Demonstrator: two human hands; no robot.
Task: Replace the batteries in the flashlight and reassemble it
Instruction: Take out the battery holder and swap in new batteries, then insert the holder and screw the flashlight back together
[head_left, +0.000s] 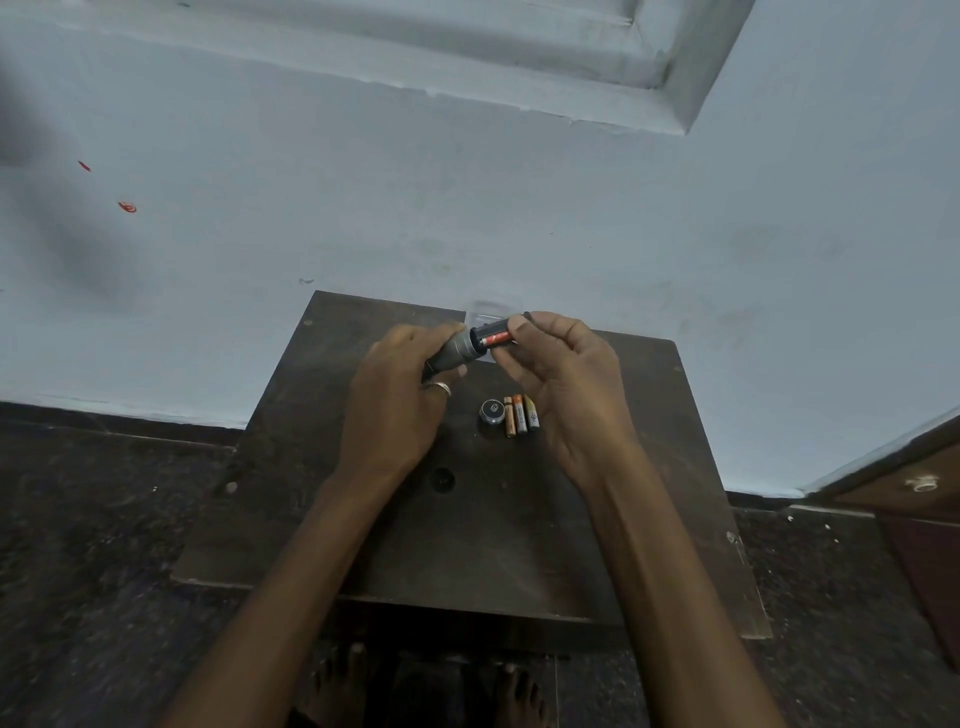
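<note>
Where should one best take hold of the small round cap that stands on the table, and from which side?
Grip the cap by its round side wall, coming from above. It stands flat on the table with its face up, so thumb and finger can close across it. Place them front and back, since three batteries lie close on its right.

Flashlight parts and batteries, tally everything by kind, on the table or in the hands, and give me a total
Flashlight body, held in the left hand: 1
Battery holder with red cells, gripped by the right hand: 1
End cap on the table: 1
Loose batteries beside the cap: 3
Total: 6
</note>
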